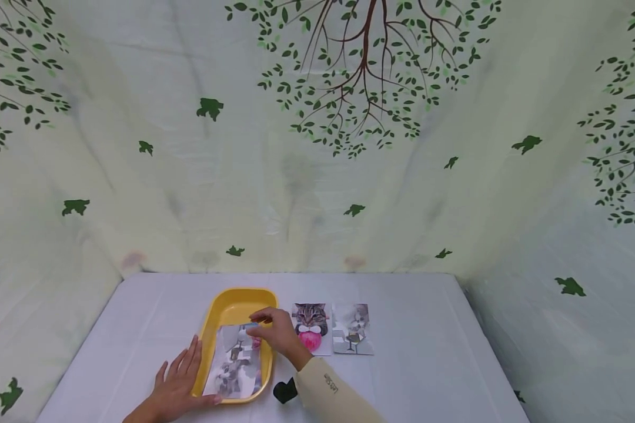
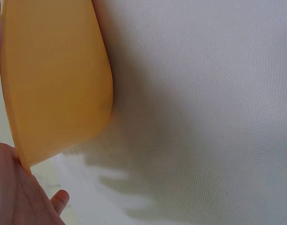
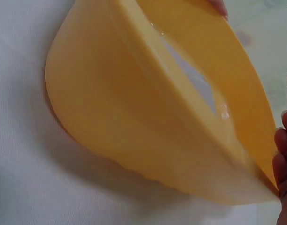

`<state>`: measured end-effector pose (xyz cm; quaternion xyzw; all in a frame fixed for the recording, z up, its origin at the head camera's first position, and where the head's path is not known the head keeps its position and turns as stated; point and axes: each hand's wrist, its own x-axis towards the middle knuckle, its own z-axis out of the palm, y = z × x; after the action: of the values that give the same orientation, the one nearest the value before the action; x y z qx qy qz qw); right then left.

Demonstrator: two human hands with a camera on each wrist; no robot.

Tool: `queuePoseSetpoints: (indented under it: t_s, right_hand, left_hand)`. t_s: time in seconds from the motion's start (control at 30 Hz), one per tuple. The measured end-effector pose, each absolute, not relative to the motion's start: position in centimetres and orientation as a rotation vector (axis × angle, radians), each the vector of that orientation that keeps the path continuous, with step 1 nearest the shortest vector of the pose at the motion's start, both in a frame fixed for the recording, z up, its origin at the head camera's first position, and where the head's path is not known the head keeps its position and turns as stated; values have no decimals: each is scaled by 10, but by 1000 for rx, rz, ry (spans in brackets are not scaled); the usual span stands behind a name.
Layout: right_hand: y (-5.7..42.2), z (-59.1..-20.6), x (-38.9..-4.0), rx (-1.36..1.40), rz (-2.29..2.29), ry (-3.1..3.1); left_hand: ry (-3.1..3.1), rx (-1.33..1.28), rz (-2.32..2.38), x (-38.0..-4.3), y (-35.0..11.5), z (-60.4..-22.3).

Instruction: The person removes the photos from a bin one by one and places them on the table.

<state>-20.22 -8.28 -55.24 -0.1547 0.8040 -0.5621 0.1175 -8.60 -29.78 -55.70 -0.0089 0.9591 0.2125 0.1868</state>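
A yellow tray point(image 1: 238, 296) stands on the table with printed picture cards point(image 1: 230, 367) inside, overlapping one another; grey animal pictures show on them. My left hand point(image 1: 177, 382) rests along the tray's left rim, fingers straight, its thumb near the front corner. Over the far end of the cards is my right hand point(image 1: 277, 330), thumb and fingertips apart near their top edge. Right of the tray lie two more cards side by side: a tabby cat card point(image 1: 310, 323) with a pink ball, and a greyish card point(image 1: 353, 329) with a drinking glass.
White cloth covers the table point(image 1: 423, 352). A small black heart-shaped thing point(image 1: 284, 390) shows beside the right sleeve point(image 1: 333, 390). Behind the table hangs a pale sheet point(image 1: 296, 194) printed with branches and green leaves.
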Motion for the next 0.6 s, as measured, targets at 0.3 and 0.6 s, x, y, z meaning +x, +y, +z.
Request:
queuePoseSetpoints:
  t_s: [0.3, 0.6]
  right_hand:
    - [-112, -548, -199, -368, -1582, 2361]
    - [-125, -546, -199, -246, -1554, 2323]
  left_hand:
    - [2725, 12, 602, -86, -297, -557]
    - [2696, -10, 607, -87, -299, -557]
